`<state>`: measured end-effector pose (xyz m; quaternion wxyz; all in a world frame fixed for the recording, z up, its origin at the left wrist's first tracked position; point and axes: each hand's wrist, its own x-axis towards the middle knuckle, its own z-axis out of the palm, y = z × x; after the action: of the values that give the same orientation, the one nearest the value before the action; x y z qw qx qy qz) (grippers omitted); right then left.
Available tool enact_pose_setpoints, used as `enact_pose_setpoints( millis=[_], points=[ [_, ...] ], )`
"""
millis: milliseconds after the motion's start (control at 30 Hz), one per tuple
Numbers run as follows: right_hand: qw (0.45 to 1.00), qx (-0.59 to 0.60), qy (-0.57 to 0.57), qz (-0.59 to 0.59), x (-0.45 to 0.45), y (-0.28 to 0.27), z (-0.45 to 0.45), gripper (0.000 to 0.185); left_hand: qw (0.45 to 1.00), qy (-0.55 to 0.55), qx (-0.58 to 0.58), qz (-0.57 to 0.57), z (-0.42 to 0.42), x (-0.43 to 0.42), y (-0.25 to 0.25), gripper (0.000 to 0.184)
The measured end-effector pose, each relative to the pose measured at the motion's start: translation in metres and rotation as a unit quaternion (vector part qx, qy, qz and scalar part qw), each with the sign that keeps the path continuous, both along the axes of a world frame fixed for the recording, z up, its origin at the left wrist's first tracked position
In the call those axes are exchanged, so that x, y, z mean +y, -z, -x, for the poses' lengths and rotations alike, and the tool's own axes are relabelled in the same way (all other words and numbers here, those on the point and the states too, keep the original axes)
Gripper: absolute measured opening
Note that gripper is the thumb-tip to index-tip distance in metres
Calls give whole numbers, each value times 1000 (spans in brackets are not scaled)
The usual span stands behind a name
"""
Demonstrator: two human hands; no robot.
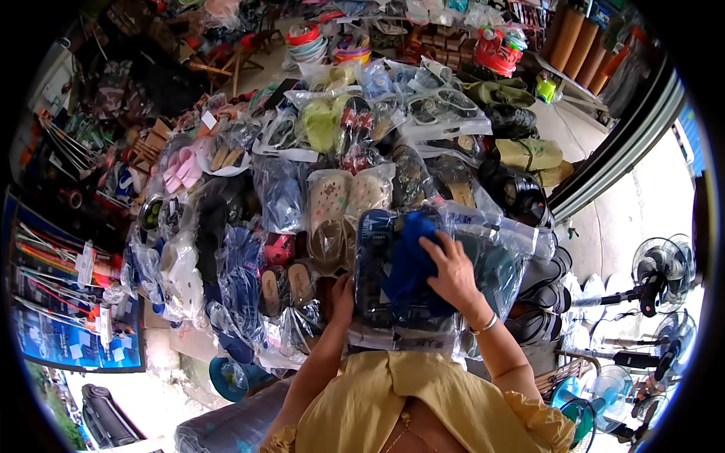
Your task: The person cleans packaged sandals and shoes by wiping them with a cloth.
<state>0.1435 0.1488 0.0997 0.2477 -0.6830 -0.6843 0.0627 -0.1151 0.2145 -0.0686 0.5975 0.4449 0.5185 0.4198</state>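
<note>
The right hand [453,273] grips a blue cloth [410,260] on bagged dark slippers [371,260], middle of the frame. The left hand [342,297] is by their left edge; I can't tell if it grips. Wiping looks under way here; which other bagged shoes [329,198] are done doesn't show.

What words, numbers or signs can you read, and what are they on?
None clearly.
Printing on the plastic bag beside the right hand: too blurred.
Pale marks on the dark blue shoe: too small.
Marks on the tan insoles: too small.
Any writing on the white tag: too small.
</note>
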Motion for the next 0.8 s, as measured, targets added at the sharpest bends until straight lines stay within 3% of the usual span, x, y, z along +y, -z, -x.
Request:
enact_pose_setpoints(
  millis=[133, 200, 267, 400, 467, 567, 667, 733, 800],
  points=[
    [999, 21, 11, -33, 2, -13, -7, 85, 999, 3, -19, -30, -1, 3, 6, 20],
    [984, 152, -82, 51, -4, -4, -5, 84, 999, 6, -34, -11, -2, 2, 4, 20],
    [979, 148, -113, 78, -3, 14, -3, 83, 999, 4, -47, 9, -4, 3, -1, 20],
    [999, -25, 19, -6, 4, 1, 0, 86, 1000, 5, 3, -20, 2, 3, 11, 24],
    [998, -14, 38, -39, 9, -8, -5, 85, 1000, 12, -7, -12, 1, 6, 12, 24],
    [990, 116, -71, -41, 7, -9, 1, 82, 1000, 13, -23, -7, -3, 3, 0, 21],
    [992, 20, -125, 18, 5, 18, 14, 83, 999, -9, -30, 26, -3, 4, 1, 21],
    [998, 21, -52, 12, 17, 22, 13, 82, 1000, 6, -3, -27, 0, 3, 5, 21],
    [999, 1, 13, -43, 26, 12, 9, 83, 1000, 3, -6, -10, 1, 2, 7, 22]
  ],
)
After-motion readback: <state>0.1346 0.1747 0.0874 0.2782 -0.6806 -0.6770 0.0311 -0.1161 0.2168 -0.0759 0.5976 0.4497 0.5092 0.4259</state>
